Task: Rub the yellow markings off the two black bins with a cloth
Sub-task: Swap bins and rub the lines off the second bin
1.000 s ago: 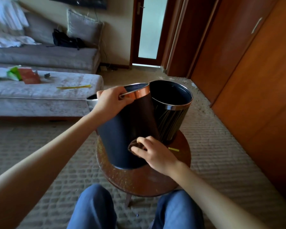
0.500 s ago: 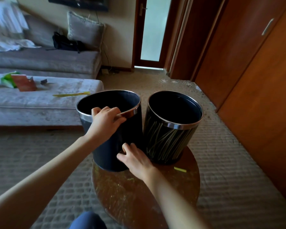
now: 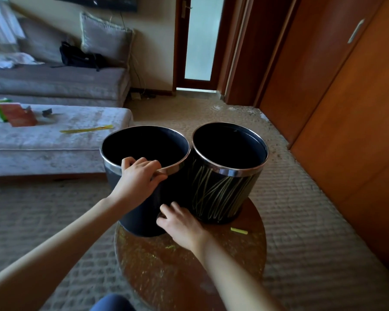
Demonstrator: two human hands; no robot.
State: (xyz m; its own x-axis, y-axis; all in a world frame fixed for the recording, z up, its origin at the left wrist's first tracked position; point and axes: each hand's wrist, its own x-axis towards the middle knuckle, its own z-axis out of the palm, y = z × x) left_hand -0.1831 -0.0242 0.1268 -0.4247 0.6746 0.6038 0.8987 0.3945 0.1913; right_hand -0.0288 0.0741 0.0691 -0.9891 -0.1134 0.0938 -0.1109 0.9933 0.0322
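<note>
Two black bins with chrome rims stand upright side by side on a small round wooden table (image 3: pixel 211 261). The left bin (image 3: pixel 135 212) shows a plain dark side with no markings facing me. The right bin (image 3: pixel 222 194) is covered in thin yellow lines on its near side. My left hand (image 3: pixel 139 178) grips the near rim of the left bin. My right hand (image 3: pixel 180 223) presses a dark cloth (image 3: pixel 160 215), mostly hidden under the fingers, against the lower side of the left bin, in the gap between the two bins.
A short yellow chalk stick (image 3: pixel 239 231) lies on the table to the right, with yellow dust smeared across the wood. A grey ottoman (image 3: pixel 54 140) and sofa (image 3: pixel 54 81) stand to the left. Wooden wardrobe doors (image 3: pixel 346 108) line the right. Carpet surrounds the table.
The left bin went from tilted toward me to standing upright beside the right bin. My right hand slid from its front face down to its lower right side.
</note>
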